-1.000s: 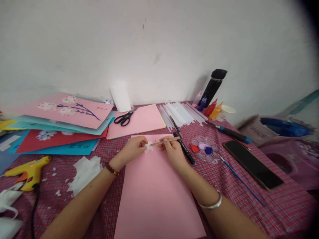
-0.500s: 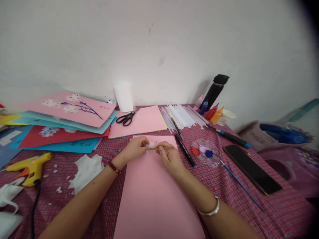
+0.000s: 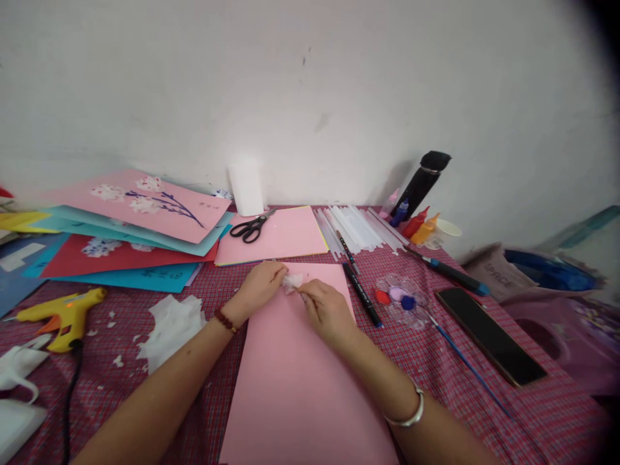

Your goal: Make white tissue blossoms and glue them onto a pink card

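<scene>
Near the far edge of the long pink sheet (image 3: 307,387), 1 white tissue piece (image 3: 292,281), now bunched rather than spread, is pinched by the left hand (image 3: 260,287), apparently being shaped. A mostly hidden stick (image 3: 300,290) is gripped by the right hand (image 3: 330,315).

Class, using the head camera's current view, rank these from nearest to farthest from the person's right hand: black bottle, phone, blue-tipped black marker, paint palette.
From the right hand:
1. Blue-tipped black marker: just right of the hand.
2. Paint palette: right, beyond the marker.
3. Phone: farther right.
4. Black bottle: back right, by the wall.
</scene>
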A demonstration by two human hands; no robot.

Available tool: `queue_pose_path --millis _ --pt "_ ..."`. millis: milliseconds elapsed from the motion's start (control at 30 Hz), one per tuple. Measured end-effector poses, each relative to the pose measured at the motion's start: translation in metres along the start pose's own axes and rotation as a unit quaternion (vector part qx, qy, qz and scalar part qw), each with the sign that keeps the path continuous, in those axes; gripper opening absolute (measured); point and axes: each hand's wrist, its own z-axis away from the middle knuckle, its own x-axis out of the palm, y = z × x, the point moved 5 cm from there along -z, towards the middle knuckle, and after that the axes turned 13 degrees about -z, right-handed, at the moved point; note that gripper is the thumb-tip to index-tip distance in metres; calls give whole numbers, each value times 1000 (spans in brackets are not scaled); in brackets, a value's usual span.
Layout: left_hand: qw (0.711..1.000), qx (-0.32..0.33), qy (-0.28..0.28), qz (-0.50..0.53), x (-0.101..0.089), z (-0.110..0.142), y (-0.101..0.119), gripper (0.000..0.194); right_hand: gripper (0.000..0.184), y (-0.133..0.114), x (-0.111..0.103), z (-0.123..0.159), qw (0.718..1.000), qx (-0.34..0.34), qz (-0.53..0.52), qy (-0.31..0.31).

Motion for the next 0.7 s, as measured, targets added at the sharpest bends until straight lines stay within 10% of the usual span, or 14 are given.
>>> queue_pose_path --millis 367,700 --pt "1000 15 2 -13 6 -1 -1 22 26 27 -18 10 944 131 -242 184" --pt "999 19 25 -16 7 -1 -1 20 21 -12 1 -3 1000 5 -18 3"
